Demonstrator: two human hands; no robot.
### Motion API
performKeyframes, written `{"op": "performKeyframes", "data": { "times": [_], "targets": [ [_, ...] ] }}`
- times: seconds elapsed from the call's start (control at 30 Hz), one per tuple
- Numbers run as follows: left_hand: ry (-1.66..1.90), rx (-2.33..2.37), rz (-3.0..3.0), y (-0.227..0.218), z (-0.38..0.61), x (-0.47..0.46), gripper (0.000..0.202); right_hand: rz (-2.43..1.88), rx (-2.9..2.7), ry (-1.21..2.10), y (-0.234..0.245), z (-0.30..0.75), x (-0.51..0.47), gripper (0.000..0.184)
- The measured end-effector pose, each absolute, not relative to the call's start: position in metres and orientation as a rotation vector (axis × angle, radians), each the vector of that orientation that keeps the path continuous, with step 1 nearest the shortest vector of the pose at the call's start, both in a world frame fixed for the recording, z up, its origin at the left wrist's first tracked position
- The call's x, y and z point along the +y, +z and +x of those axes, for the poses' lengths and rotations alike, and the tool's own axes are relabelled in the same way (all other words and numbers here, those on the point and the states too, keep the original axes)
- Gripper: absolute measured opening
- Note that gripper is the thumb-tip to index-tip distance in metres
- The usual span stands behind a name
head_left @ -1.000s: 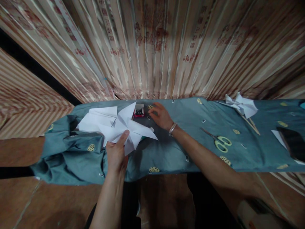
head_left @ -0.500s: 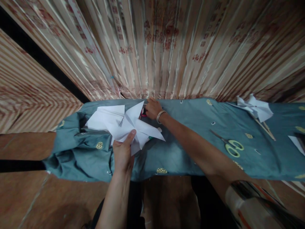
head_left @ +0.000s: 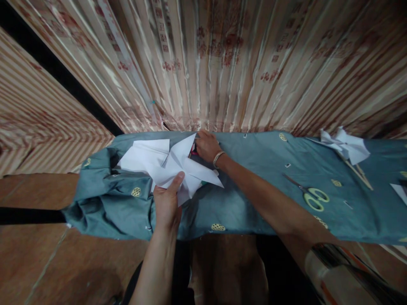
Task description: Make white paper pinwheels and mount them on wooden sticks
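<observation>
pinwheel (head_left: 178, 169) in white paper is the main thing here, held just above the worktop (head_left: 248, 199) near its left end, over a couple of loose white sheets (head_left: 143, 154). left hand (head_left: 167, 203) has it from below with the thumb pressed on the front near the centre, so that grip is clamped on the pinwheel. right hand (head_left: 206, 146) is stretched across to the far edge of the worktop, right by the curtain (head_left: 222, 63), fingers curled down at a little red box (head_left: 193, 149) that's mostly hidden behind one blade. can't tell if that grip is closed on anything or just poking around, since the fingertips are out of sight. there's a bracelet (head_left: 218, 157) on that wrist. further right, scissors (head_left: 310, 195) with pale green handles lie flat, well apart from both hands, and past them there's a second pinwheel (head_left: 345, 146) with a stick (head_left: 359, 171) lying by it. my read: the blades are folded and pinched together at the centre, and the right hand is at the getting-a-small-bit-from-the-box stage. any move after this calls for the left thumb to hold that centre tight so the blades don't spring open, and for the right hand to go by feel, because the blade blocks the view of the box.
</observation>
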State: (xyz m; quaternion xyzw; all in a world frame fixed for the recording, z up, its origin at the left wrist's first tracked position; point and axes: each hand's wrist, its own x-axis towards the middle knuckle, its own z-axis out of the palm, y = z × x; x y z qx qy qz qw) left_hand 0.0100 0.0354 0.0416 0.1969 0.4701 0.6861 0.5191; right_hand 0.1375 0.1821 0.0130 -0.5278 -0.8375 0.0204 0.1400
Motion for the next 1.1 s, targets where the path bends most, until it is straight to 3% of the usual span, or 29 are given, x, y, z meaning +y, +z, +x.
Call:
{"op": "performKeyframes", "data": {
  "times": [0.13, 0.33, 0.5, 0.7, 0.8, 1.1],
  "targets": [
    [1.659, 1.125, 0.48, 0.041, 0.01, 0.037, 0.046, -1.514, -2.154, 0.116, 0.012, 0.148, 0.169, 0.02],
    [1.622, 1.132, 0.468, 0.041, 0.019, 0.035, 0.04, -1.422, -1.746, 0.452, -0.01, 0.218, 0.103, 0.013],
    [1.472, 1.142, 0.533, 0.032, 0.044, 0.025, 0.036, -1.585, -1.697, 0.407, -0.023, 0.285, 0.028, 0.014],
    [1.4, 1.136, 0.583, 0.022, 0.073, 0.024, 0.035, -1.64, -2.199, -0.099, -0.025, 0.305, -0.002, 0.017],
    [1.402, 1.101, 0.602, 0.02, 0.084, 0.029, 0.032, -1.632, -2.268, -0.189, -0.028, 0.301, -0.004, 0.021],
    [1.334, 1.158, 0.741, 0.001, 0.107, 0.039, 0.024, -1.653, -1.94, 0.188, -0.026, 0.309, 0.0, 0.018]
  ]
}}
